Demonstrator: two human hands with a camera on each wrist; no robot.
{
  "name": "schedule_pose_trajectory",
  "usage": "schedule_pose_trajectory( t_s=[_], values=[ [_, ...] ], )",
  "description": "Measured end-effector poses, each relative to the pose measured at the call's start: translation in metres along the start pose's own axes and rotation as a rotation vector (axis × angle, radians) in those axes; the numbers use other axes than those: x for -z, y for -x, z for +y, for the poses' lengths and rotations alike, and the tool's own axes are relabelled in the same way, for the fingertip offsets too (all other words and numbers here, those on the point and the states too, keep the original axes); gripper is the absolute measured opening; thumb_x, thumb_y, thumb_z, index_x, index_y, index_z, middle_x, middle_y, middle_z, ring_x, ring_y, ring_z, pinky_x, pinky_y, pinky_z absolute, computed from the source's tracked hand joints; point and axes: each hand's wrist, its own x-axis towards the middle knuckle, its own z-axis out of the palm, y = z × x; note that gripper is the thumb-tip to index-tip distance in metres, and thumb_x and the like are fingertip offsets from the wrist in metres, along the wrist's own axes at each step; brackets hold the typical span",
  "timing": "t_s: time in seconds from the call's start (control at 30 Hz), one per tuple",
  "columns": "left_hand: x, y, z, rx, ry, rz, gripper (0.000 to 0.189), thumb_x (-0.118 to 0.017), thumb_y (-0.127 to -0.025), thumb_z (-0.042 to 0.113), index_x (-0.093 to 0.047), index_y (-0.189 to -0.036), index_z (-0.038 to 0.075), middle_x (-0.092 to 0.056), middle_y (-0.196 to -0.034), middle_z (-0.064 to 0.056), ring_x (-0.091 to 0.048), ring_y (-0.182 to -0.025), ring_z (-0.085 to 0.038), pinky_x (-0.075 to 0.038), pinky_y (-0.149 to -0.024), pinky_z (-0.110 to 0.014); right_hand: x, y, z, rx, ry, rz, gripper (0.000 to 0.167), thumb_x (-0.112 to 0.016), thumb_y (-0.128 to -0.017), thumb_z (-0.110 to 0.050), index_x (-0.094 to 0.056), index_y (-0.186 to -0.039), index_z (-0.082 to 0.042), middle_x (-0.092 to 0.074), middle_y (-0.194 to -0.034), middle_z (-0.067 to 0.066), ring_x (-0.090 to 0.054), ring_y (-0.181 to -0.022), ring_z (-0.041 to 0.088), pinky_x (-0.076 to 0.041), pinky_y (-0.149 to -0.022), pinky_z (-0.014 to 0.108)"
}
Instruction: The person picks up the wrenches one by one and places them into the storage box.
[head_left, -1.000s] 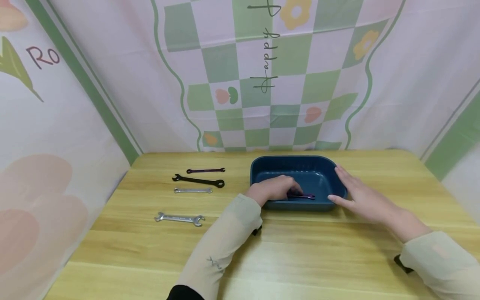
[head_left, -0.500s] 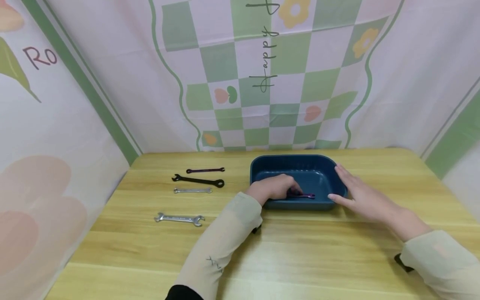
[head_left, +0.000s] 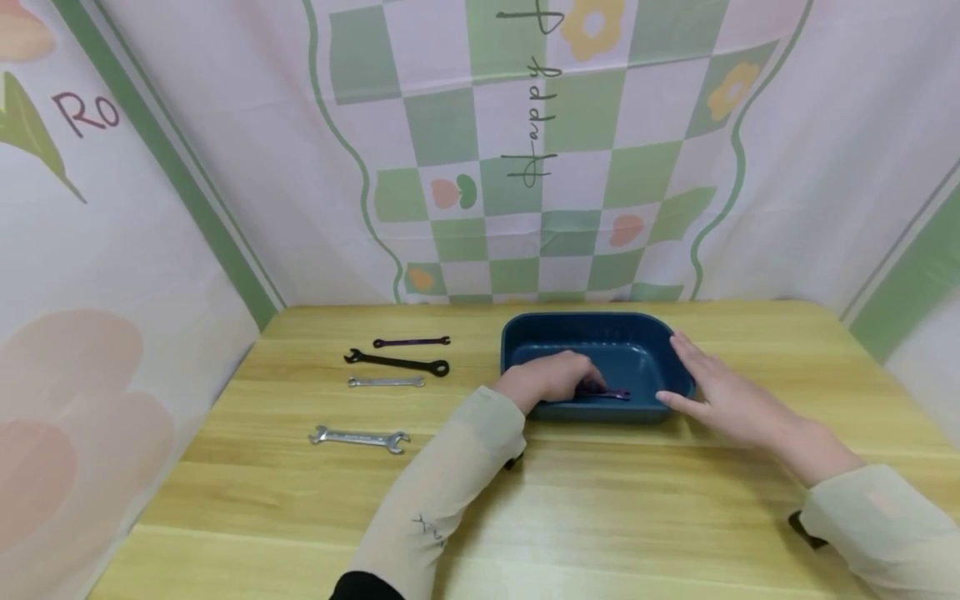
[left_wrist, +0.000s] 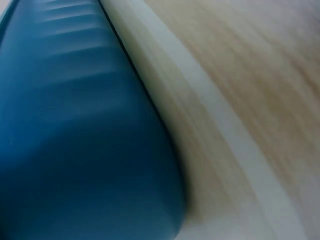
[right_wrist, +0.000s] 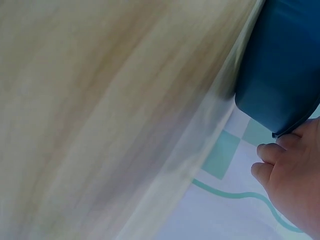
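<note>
My left hand [head_left: 557,375] reaches over the near rim of a dark blue plastic bin [head_left: 637,412]. Inside, its fingers grip a small purple wrench [head_left: 617,395] near the bin floor; one end shows to the right, while the rest is hidden by the hand. At the bin's right end, my right hand [head_left: 731,400] holds the rim, with the thumb over the near right corner and the fingers along the side. The right wrist view shows several of its fingertips [right_wrist: 262,172] by the bin's corner. In the left wrist view, only the bin's outer wall [left_wrist: 90,110] and the tabletop appear.
Left of the bin lie a small dark purple wrench [head_left: 412,342], a black wrench [head_left: 397,362], a thin silver wrench [head_left: 386,382] and a larger silver open-ended wrench [head_left: 360,437]. They rest on a wooden table [head_left: 600,517]. A patterned curtain [head_left: 510,233] hangs behind.
</note>
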Motion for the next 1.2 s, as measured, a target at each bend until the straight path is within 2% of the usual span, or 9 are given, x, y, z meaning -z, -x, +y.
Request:
schedule_pose_trajectory(
  t_s=[0.33,0.63,0.8,1.03,1.2],
  values=[
    [-0.001,0.0,-0.002,-0.011,-0.001,0.024,0.05,-0.053,-0.099,-0.013,-0.07,-0.135,0.018,-0.066,-0.133,0.004,-0.059,-0.12,-0.007,-0.043,-0.099,-0.014,0.0,-0.001,0.001,-0.003,-0.006,-0.016,0.097,-0.056,-0.102,-0.054,0.003,-0.164,-0.007,0.004,-0.169,0.021,-0.013,-0.147,0.057,-0.016,-0.112,0.072],
    [0.004,0.005,-0.001,0.016,0.064,0.026,0.046,-0.054,-0.099,-0.008,-0.069,-0.135,0.017,-0.067,-0.129,0.003,-0.06,-0.116,-0.007,-0.046,-0.095,-0.017,0.002,-0.001,-0.001,-0.004,-0.015,-0.027,0.097,-0.056,-0.102,-0.054,0.003,-0.164,-0.006,0.004,-0.169,0.022,-0.011,-0.147,0.057,-0.016,-0.112,0.073],
    [0.01,0.01,-0.002,0.01,0.064,0.062,0.042,-0.055,-0.1,-0.002,-0.069,-0.134,0.017,-0.067,-0.127,0.002,-0.059,-0.114,-0.009,-0.047,-0.093,-0.017,0.003,-0.002,-0.001,-0.007,-0.028,-0.031,0.098,-0.055,-0.103,-0.053,0.007,-0.164,-0.008,0.006,-0.169,0.02,-0.01,-0.148,0.056,-0.016,-0.113,0.072],
    [0.018,0.022,-0.003,-0.007,0.058,0.116,0.041,-0.053,-0.102,0.0,-0.068,-0.136,0.017,-0.066,-0.128,0.001,-0.059,-0.107,-0.008,-0.047,-0.082,-0.018,0.003,-0.003,0.0,-0.006,-0.023,-0.037,0.099,-0.056,-0.103,-0.053,0.007,-0.164,-0.007,0.007,-0.169,0.02,-0.01,-0.148,0.055,-0.016,-0.113,0.072],
    [0.024,0.031,0.001,-0.03,0.018,0.16,0.04,-0.053,-0.101,0.0,-0.067,-0.137,0.014,-0.064,-0.132,-0.002,-0.059,-0.111,-0.01,-0.045,-0.083,-0.017,0.003,-0.004,0.0,-0.005,-0.023,-0.042,0.099,-0.056,-0.103,-0.053,0.007,-0.164,-0.007,0.006,-0.169,0.022,-0.01,-0.148,0.056,-0.016,-0.113,0.072]
  ],
)
